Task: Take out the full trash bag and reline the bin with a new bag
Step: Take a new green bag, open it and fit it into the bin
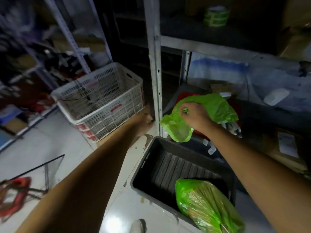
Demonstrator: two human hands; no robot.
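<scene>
Looks like the new-bag stage. The right hand [196, 117] has the empty green bag [218, 106] bunched in its curled fingers, dangling just above the far end of the black bin [176, 165]. The full bag [207, 207] sits at the bin's near corner, slumped over the rim. I'd guess that needs lifting clear first, then both hands spread the new one open. The left hand [145, 121] is out by the shelf post [154, 73], too blurry to tell what its fingers are doing.
</scene>
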